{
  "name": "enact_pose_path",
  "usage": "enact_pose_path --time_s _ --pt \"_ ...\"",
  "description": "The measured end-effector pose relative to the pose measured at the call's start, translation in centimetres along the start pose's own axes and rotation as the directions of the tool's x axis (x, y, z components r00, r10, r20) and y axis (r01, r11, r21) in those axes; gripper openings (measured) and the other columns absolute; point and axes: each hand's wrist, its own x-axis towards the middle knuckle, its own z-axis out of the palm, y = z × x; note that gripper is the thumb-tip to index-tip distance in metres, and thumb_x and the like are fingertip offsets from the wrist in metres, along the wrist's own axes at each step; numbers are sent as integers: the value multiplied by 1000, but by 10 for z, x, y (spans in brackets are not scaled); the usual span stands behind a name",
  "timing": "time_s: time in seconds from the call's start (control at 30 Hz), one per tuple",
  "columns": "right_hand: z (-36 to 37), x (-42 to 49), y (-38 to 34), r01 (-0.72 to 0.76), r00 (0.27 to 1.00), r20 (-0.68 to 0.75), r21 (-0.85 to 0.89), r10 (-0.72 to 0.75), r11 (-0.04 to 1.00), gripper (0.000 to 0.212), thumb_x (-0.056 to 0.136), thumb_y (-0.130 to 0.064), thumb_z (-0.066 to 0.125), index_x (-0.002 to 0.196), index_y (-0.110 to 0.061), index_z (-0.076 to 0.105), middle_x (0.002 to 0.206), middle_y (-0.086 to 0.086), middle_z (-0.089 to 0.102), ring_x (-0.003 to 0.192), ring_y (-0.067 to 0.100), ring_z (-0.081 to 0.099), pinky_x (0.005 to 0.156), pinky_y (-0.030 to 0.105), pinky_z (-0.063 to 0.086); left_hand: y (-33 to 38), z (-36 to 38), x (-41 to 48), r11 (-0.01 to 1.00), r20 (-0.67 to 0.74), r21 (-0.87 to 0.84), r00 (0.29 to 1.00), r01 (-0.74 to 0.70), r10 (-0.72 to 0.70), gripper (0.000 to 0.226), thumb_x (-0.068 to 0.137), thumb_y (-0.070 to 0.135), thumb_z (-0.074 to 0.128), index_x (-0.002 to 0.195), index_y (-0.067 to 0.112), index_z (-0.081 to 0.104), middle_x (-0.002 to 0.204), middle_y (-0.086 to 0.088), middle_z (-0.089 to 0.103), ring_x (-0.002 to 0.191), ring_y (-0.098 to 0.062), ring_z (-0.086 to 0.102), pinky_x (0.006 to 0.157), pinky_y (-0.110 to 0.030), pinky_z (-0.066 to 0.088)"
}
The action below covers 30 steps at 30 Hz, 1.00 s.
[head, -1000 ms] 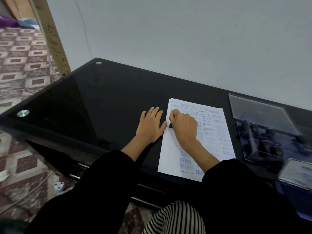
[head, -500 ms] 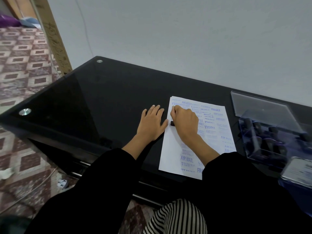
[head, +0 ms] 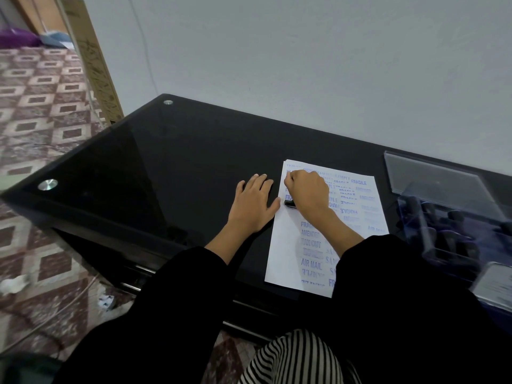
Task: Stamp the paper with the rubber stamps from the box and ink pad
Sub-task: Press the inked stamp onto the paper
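Note:
A white sheet of paper lies on the black glass table, covered with blue prints such as FRAGILE, AIR MAIL and SAMPLE. My right hand is closed around a black rubber stamp, whose base presses on the paper near its left edge. My left hand lies flat with fingers spread on the table, its thumb touching the paper's left edge. To the right stands a clear plastic box holding several dark stamps. The ink pad sits at the right edge, partly cut off.
The box's clear lid leans open toward the wall behind it. The table's left corner has round metal caps. A patterned carpet and loose cables lie on the floor to the left. My black sleeves and a striped garment fill the foreground.
My right hand has stayed on the stamp at the paper's left edge, shifting only slightly. The left hand has kept its place. The camera view has drifted a little.

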Motion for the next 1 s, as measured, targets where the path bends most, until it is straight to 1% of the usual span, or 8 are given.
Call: enact_pose_path --time_s 0.17,0.27,0.33,0.47,0.73,0.8,0.87,1.0 --pt "-4 -5 -1 34 999 18 -6 -33 999 31 101 -24 34 78 -11 51 72 6 53 62 16 51 58 23 38 0 1 0 1000 -4 -4 1000 1 -1 53 98 39 35 144 13 30 154 -4 25 145 -17 15 117 -38 11" --pt "-9 -9 0 47 999 22 -23 -46 999 31 101 -23 33 79 -11 50 72 6 53 63 17 51 56 23 39 -1 0 0 1000 -1 -2 1000 4 -4 53 98 39 35 144 14 29 154 -3 24 145 -16 15 118 -38 10" --pt "-15 -11 9 20 999 -42 6 -20 1000 38 102 -26 29 72 -10 47 66 5 50 58 16 48 54 25 39 -1 0 -1 1000 8 -7 1000 4 -4 53 98 39 35 144 14 29 155 -3 24 145 -16 14 118 -37 9" --pt "-27 -15 36 -60 984 -158 127 80 990 45 102 -30 28 63 -12 39 53 -1 38 46 10 32 45 23 26 0 -1 0 1000 24 -8 1000 4 -4 53 98 38 34 145 15 29 155 -2 23 146 -16 13 118 -38 8" --pt "-46 -33 58 -81 990 -106 88 90 993 48 101 -31 30 55 -20 28 53 -3 36 46 8 32 45 22 21 3 -4 0 1000 69 6 997 20 -21 53 99 37 32 146 13 27 156 -3 20 146 -17 11 118 -38 8" --pt "-55 -35 67 -81 990 -102 116 93 990 43 100 -32 33 60 -16 35 55 -3 39 48 10 35 49 24 26 6 -8 1 999 108 24 994 23 -25 53 99 35 33 146 12 26 156 -5 21 146 -19 12 118 -40 10" --pt "-72 -35 78 -82 988 -121 149 100 985 30 96 -33 40 74 -12 42 59 -2 45 53 14 41 49 25 27 10 -14 4 999 111 23 993 28 -30 51 99 33 35 144 11 29 154 -7 25 144 -20 20 118 -41 17" --pt "-120 -35 107 -94 986 -114 211 120 973 22 88 -31 48 91 -13 37 65 -2 46 58 16 43 52 26 28 38 -28 10 999 21 -28 999 -37 37 44 98 25 37 138 7 38 145 -10 40 130 -22 42 109 -35 34"
